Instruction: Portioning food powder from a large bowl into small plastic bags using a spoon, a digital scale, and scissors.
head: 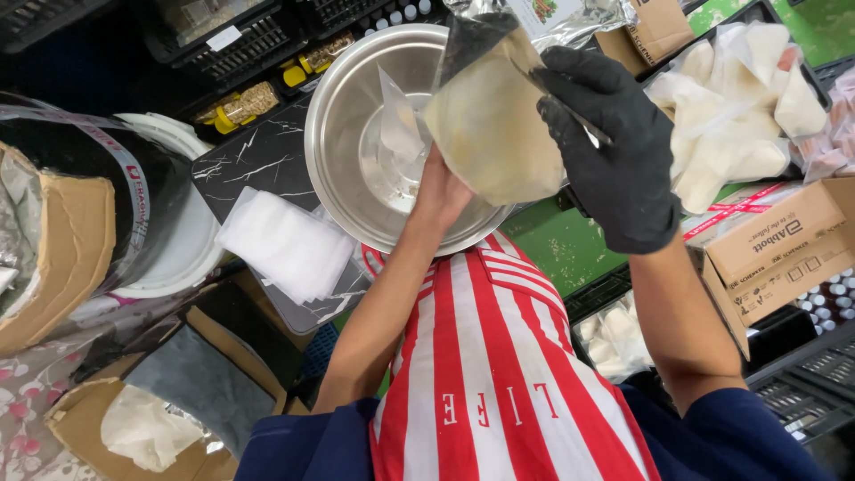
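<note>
My right hand (614, 151), in a black glove, grips the upper edge of a clear plastic pouch (490, 129) filled with pale beige powder, and a thin metal tool shows between its fingers. My bare left hand (441, 191) supports the pouch from below, mostly hidden behind it. Both hold the pouch over a large shiny steel bowl (343, 134) that stands on a black marbled slab (258, 156). A small clear bag (399, 129) stands inside the bowl.
A stack of white bags (285, 242) lies on the slab. A black crate with filled white pouches (739, 116) sits at right, cardboard boxes (784, 245) beside it. A white bucket (187, 232) and lined cartons (151, 419) stand at left.
</note>
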